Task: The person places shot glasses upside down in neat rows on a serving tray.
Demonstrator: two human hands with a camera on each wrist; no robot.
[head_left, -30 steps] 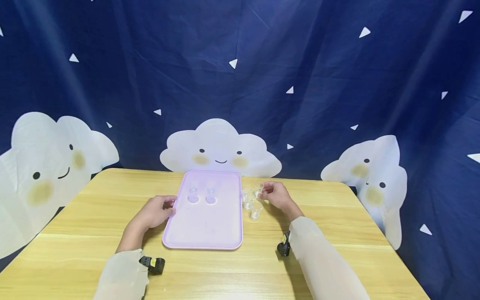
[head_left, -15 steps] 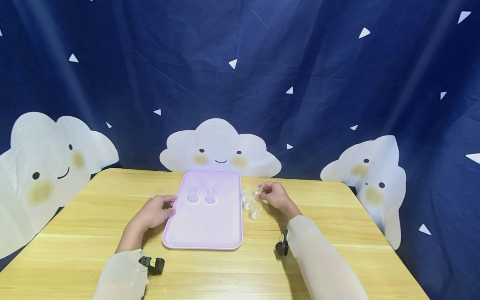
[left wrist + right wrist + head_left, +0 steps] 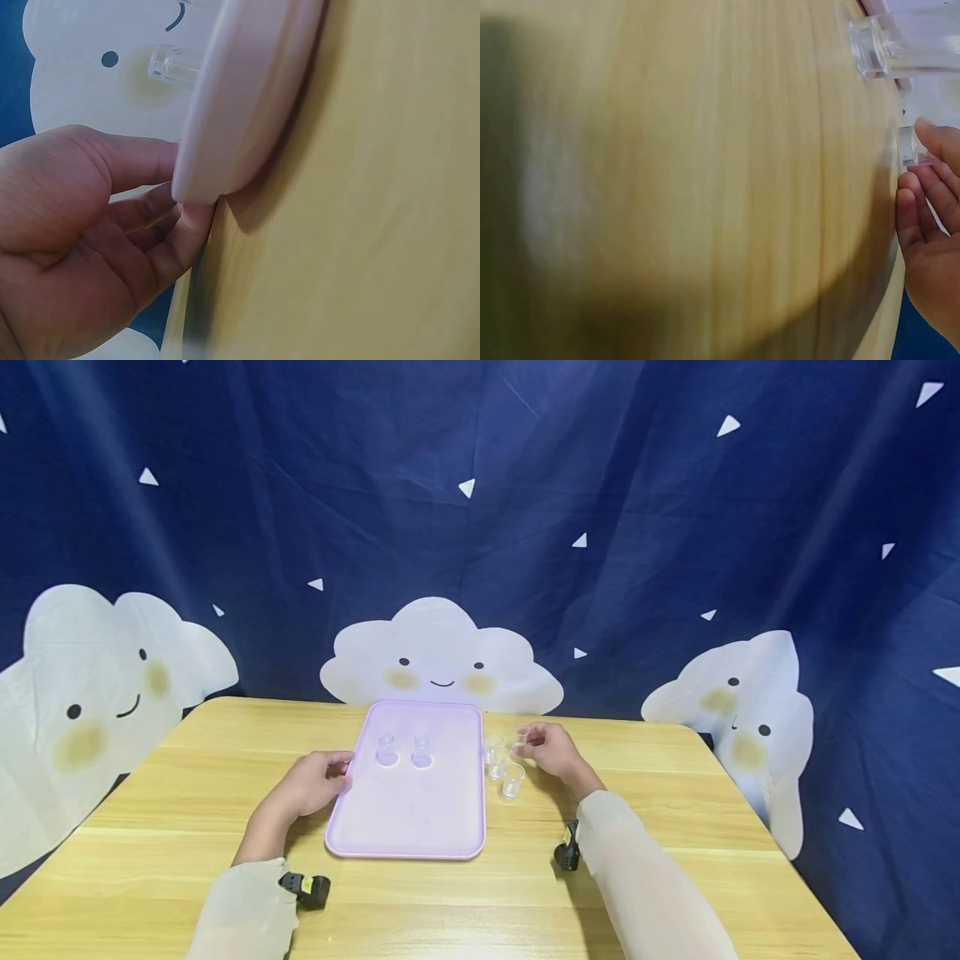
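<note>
A pale pink-purple tray (image 3: 408,814) lies on the wooden table. My left hand (image 3: 311,783) pinches its left rim; in the left wrist view, fingers (image 3: 146,161) touch both the tray's top edge and its outer side. Two small clear glasses stand on the tray: a left glass (image 3: 386,750) and a right glass (image 3: 422,750). Beyond the tray's right edge, my right hand (image 3: 553,750) holds another small clear glass (image 3: 907,146) between thumb and fingers, its base at or near the tabletop. The held glass's upper part is partly hidden by the fingers.
Several more clear glasses stand close together between the tray and my right hand, the nearest glass (image 3: 512,781) slightly in front. A dark blue curtain (image 3: 480,527) with clouds hangs behind the table (image 3: 420,910). Each wrist wears a small black camera (image 3: 567,847).
</note>
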